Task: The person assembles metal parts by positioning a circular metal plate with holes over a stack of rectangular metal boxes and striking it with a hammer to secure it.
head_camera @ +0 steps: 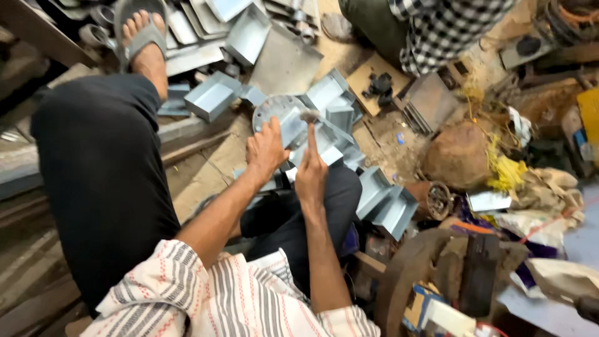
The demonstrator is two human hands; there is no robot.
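- One sandalled foot shows at the upper left of the frame, above one black-trousered leg that fills the left side.
- One folded sheet-metal box lies loose just right of that leg; three more boxes are stacked at centre right.
- The left hand, forearm stretched up from the striped sleeve, clasps one small metal piece at frame centre, pressing it against a round metal plate.
- The right hand is clenched around one hammer, head up, touching that piece.
- One person in checked cloth sits at the upper right.
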